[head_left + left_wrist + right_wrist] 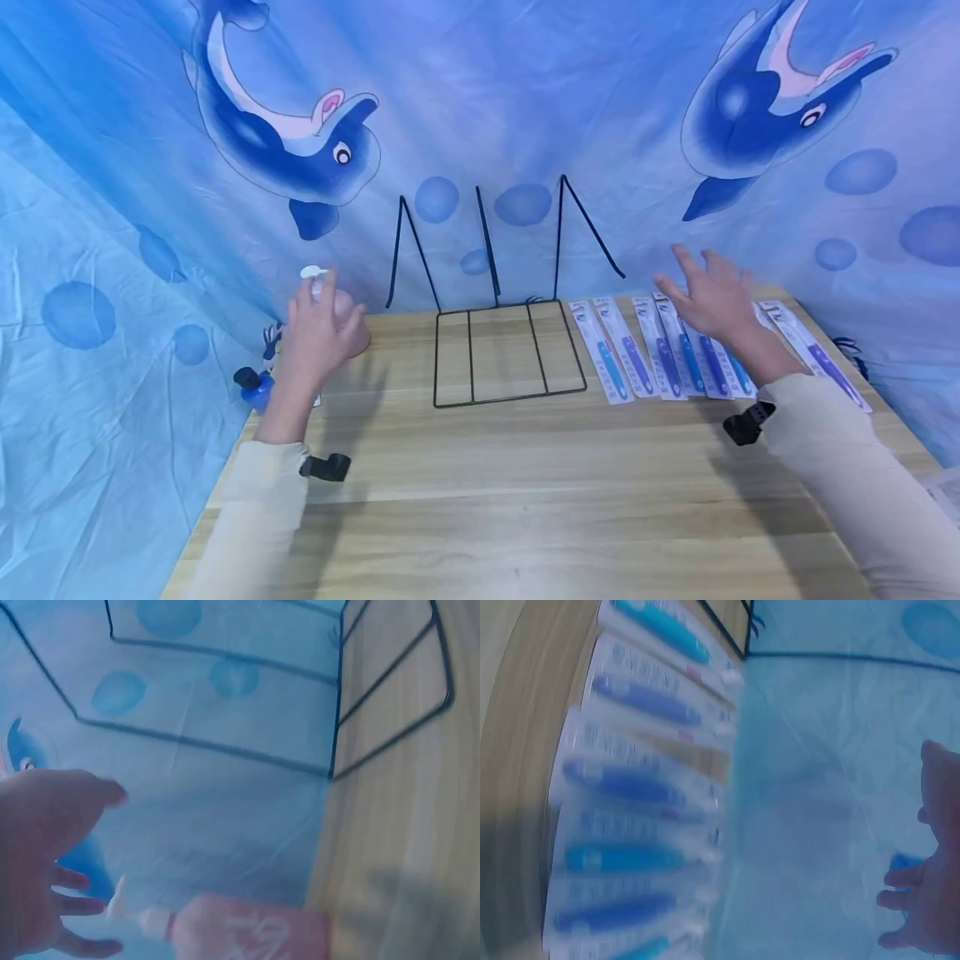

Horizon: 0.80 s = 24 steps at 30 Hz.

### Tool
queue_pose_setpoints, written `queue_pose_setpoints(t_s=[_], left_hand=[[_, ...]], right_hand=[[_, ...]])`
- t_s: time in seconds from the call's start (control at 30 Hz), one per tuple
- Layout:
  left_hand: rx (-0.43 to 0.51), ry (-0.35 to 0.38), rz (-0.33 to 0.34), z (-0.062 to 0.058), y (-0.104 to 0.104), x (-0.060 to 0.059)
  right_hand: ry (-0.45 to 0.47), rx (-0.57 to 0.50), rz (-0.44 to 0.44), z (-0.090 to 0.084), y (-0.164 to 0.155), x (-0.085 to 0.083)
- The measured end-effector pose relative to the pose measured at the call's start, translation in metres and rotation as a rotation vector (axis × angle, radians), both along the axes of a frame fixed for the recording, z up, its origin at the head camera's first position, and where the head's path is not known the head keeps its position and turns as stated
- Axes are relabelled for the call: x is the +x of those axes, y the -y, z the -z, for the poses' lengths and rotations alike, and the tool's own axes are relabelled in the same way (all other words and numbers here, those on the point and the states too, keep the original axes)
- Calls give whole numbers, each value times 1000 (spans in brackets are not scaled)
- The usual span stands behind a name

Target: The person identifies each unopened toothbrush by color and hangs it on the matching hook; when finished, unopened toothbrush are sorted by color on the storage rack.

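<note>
My left hand [313, 337] is raised at the table's left side, fingers spread. Beside it stands a pink pump bottle [360, 333], partly hidden by the hand in the head view. In the left wrist view the bottle's white pump nozzle [118, 900] appears close to the fingertips, and nothing is in the grasp. On the right, my right hand [716, 296] hovers over a row of packaged toothbrushes [602, 354], fingers apart and holding nothing. It covers part of that row. Several packs, with blue and purple handles, lie side by side, some overlapping.
A black wire rack [453, 405] sits at the back middle, its prongs rising against the dolphin-print curtain [480, 83]. At the left edge is a blue bottle with a black cap [257, 390]. The wooden table [510, 500] extends toward me.
</note>
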<state>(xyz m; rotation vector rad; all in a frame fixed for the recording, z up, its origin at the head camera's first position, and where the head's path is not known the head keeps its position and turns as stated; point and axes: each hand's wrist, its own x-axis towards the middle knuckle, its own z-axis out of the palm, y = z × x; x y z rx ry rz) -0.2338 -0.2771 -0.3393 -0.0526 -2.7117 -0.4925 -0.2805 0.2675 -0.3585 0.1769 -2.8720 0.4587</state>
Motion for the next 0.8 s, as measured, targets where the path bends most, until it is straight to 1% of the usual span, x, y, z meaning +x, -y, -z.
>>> queue_pose_setpoints(t_s=[0.07,0.1,0.17,0.23,0.33,0.4,0.47,0.53,0.63,0.73,0.8], left_hand=[[44,-48,37,8,-9,0],[70,-58,52,14,-15,1],[131,-39,80,25,-26,1],[202,26,91,37,-38,2],[292,182,94,55,-56,2],[332,266,103,66,-65,0],[355,329,108,77,-71,-2],[367,361,107,85,-75,-4],[364,373,64,97,-79,-4],[368,395,31,106,-82,-1],[377,401,22,113,-85,0]], right_hand=[[11,-3,-11,3,12,-5],[21,-3,-16,5,17,-7],[48,-9,-23,9,28,-11],[73,-10,-30,14,39,-15],[87,-5,-32,24,55,-24],[103,-1,-27,32,65,-30],[132,0,-22,41,74,-37],[174,-8,-16,50,82,-44],[230,-30,-12,61,91,-52],[259,-56,-4,70,96,-56],[268,-48,-1,75,98,-58]])
